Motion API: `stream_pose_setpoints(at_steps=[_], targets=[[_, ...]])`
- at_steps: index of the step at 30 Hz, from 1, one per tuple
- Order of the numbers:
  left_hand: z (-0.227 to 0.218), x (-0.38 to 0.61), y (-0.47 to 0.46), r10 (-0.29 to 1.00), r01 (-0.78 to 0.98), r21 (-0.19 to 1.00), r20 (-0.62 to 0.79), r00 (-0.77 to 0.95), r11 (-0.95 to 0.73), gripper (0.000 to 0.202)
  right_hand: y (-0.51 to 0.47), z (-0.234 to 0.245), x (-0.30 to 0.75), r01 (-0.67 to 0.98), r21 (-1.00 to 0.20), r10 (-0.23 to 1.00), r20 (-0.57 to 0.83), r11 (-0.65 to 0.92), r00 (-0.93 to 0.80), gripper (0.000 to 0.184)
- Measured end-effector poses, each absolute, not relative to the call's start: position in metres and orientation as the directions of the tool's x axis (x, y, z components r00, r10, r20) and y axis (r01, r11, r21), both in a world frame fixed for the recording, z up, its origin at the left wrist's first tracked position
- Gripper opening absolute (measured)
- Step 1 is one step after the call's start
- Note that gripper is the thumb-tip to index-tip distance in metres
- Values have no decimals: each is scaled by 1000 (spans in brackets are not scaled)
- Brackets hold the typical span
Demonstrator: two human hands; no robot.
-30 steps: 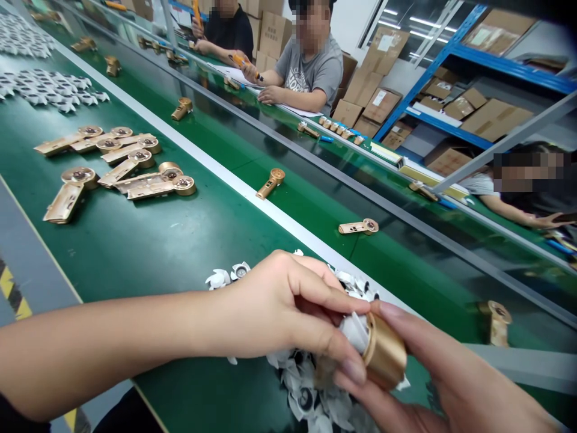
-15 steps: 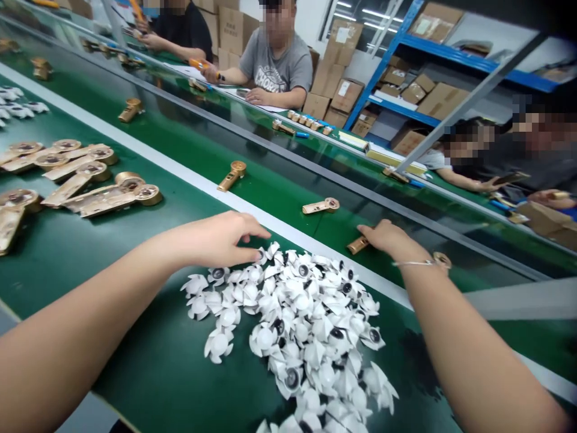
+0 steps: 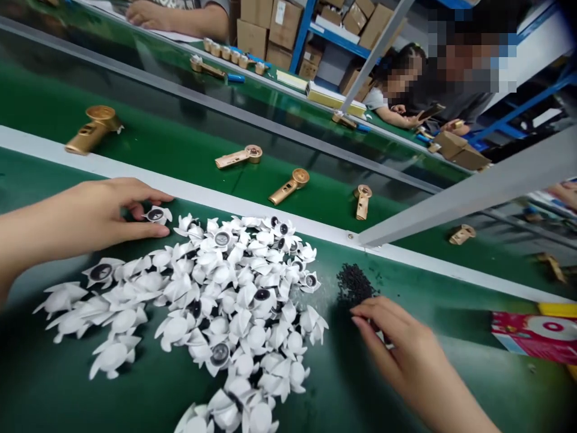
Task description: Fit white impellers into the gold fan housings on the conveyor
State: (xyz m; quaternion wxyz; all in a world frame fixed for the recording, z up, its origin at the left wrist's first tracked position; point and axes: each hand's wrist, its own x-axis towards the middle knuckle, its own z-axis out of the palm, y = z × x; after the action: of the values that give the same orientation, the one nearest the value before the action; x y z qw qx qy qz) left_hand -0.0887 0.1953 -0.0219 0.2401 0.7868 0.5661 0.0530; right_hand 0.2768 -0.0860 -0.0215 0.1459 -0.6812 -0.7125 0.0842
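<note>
Between the thumb and fingers of my left hand [image 3: 112,210] is a small white fan blade wheel [image 3: 156,214] with a dark hub, at the upper left edge of a loose heap of similar white fan blade wheels [image 3: 220,273]. My right hand [image 3: 396,343] is at the near edge of a little pile of tiny black pieces [image 3: 354,282]. Its thumb and forefinger tips are drawn together; whatever they may hold is too small to make out. Beyond the white strip, gold handheld fan housings [image 3: 291,186] lie spaced out on the green belt [image 3: 180,141].
A grey metal post [image 3: 451,186] slants across the right, its foot by the white strip [image 3: 315,227]. A red printed box [image 3: 536,334] lies at the right edge. Across the line, people sit at a bench with gold parts, blue tools and cartons [image 3: 283,27].
My right hand has left the gold housing on the belt and come back to the black pieces. My left hand has drawn a blade wheel from the heap's edge. The view has swung right.
</note>
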Motion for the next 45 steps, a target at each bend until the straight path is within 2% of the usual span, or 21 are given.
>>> stream_pose_setpoints(at_steps=[3, 6, 9, 13, 15, 16, 18, 20, 23, 24, 27, 29, 33, 35, 38, 45], targets=[[-28, -94, 202, 927, 870, 463, -222, 301, -171, 63, -97, -31, 271, 959, -275, 987, 160, 64, -20, 17], [-31, -96, 204, 933, 876, 454, -216, 288, -165, 60, -95, -33, 267, 970, -211, 982, 165, 121, -86, 21], [-28, -93, 199, 940, 872, 458, -191, 284, -170, 60, -88, -33, 266, 975, -109, 975, 124, 196, -182, 26], [-19, -87, 191, 949, 878, 439, -143, 280, -193, 62, -77, -35, 265, 950, 105, 954, 40, 293, -298, 25], [-12, -85, 188, 961, 898, 398, -111, 252, -189, 63, -69, -29, 265, 942, 138, 951, -17, 307, -307, 23], [-8, -85, 187, 968, 907, 383, -103, 228, -173, 62, -64, -23, 264, 947, 105, 953, -30, 302, -301, 22], [1, -83, 182, 975, 905, 400, -101, 198, -143, 57, -50, -4, 258, 962, -44, 963, -3, 270, -270, 17], [10, -78, 171, 966, 835, 535, -122, 230, -132, 52, -30, 20, 244, 940, -236, 969, 88, 247, -232, 13], [19, -64, 142, 881, 541, 835, -179, 439, -100, 54, 3, 47, 206, 832, -468, 950, 222, 300, -218, 11], [20, -58, 132, 829, 429, 900, -180, 529, -78, 53, 13, 51, 192, 782, -526, 941, 234, 334, -244, 13], [19, -44, 106, 684, 193, 981, -123, 719, -27, 35, 31, 49, 159, 653, -651, 916, 186, 387, -357, 17], [15, -41, 98, 661, 113, 992, -120, 740, 54, 29, 34, 42, 149, 635, -677, 915, 154, 372, -372, 16], [9, -43, 99, 656, 3, 948, -222, 722, 317, 42, 33, 31, 153, 664, -684, 949, 144, 300, -280, 12], [7, -44, 100, 640, -56, 913, -239, 731, 404, 42, 32, 30, 156, 679, -681, 960, 154, 274, -232, 10], [5, -45, 100, 656, -125, 894, -215, 724, 431, 40, 31, 29, 155, 692, -664, 959, 185, 284, -215, 10], [9, -44, 98, 685, -186, 921, -109, 720, 342, 43, 33, 26, 150, 736, -613, 957, 214, 287, -195, 7]])
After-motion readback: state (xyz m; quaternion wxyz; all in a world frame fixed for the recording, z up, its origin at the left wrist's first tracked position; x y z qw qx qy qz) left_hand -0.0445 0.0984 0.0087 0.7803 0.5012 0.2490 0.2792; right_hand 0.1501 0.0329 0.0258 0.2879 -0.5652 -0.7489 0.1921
